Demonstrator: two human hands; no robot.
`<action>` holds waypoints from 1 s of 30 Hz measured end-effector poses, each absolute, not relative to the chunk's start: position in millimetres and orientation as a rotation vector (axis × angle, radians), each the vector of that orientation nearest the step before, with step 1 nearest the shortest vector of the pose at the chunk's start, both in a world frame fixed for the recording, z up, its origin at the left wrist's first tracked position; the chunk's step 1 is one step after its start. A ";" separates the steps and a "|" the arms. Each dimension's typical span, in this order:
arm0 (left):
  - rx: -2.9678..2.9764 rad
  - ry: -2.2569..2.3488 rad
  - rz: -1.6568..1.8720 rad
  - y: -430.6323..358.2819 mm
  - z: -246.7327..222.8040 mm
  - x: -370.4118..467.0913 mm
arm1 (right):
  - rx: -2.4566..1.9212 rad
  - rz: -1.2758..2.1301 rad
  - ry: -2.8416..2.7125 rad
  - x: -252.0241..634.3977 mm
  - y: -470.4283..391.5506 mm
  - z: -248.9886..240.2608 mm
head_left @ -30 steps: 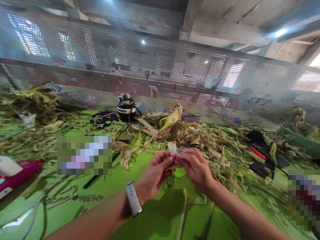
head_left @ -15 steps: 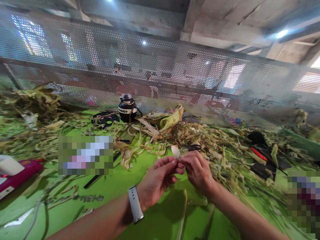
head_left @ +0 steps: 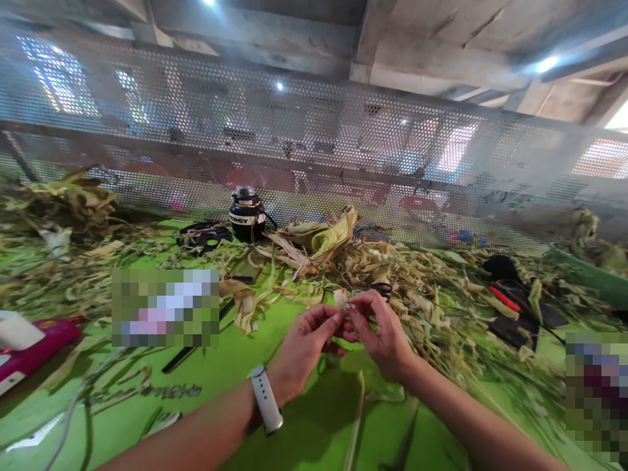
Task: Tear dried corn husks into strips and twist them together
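Observation:
Both hands meet over the green tabletop (head_left: 235,405), fingertips together. My left hand (head_left: 301,353), with a white watch strap on the wrist, is closed in a pinch. Opposite it, my right hand (head_left: 385,337) pinches at the same spot with thumb and forefinger. Between them stands a small pale piece with an orange-tinged edge (head_left: 340,297), which looks like dried husk; its lower end is hidden by the fingers. Just beyond the right hand lie dark looped handles (head_left: 381,288), like those of scissors. A long pale strip (head_left: 356,418) rests below the hands.
Dried husks and leaves (head_left: 392,268) heap across the back and right. A dark lidded bottle (head_left: 246,216) stands behind, before a perforated metal screen (head_left: 304,144). At left are a magenta device (head_left: 46,343) and a cable; at right, a red-handled tool (head_left: 504,298).
The fingers have shifted around the pale piece, and its top now shows lower and smaller above them. The right thumb shows more clearly. The whole view has moved slightly.

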State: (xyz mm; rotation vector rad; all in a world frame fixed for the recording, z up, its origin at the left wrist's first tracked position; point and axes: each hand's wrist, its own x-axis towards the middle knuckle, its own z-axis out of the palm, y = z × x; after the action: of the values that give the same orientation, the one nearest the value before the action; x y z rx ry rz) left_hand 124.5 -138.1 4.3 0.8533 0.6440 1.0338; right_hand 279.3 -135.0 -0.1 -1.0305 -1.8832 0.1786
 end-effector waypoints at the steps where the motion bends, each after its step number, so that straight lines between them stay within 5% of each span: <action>1: 0.846 0.657 1.031 -136.5 4.7 123.8 | -1.021 0.161 -1.895 280.8 -133.9 -0.2; 17: 0.628 0.565 0.964 -130.1 3.8 120.7 | -0.774 -0.386 -2.124 296.1 -126.8 -2.6; 30: 0.438 0.575 0.954 -133.0 8.0 123.4 | -0.685 -0.509 -2.235 303.9 -122.0 -3.7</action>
State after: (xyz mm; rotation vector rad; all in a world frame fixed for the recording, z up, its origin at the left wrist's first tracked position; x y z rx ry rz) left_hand 123.4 -133.0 8.0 0.4381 0.5754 0.9540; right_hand 303.9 -122.0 -3.7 -0.6849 -2.2347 -0.5091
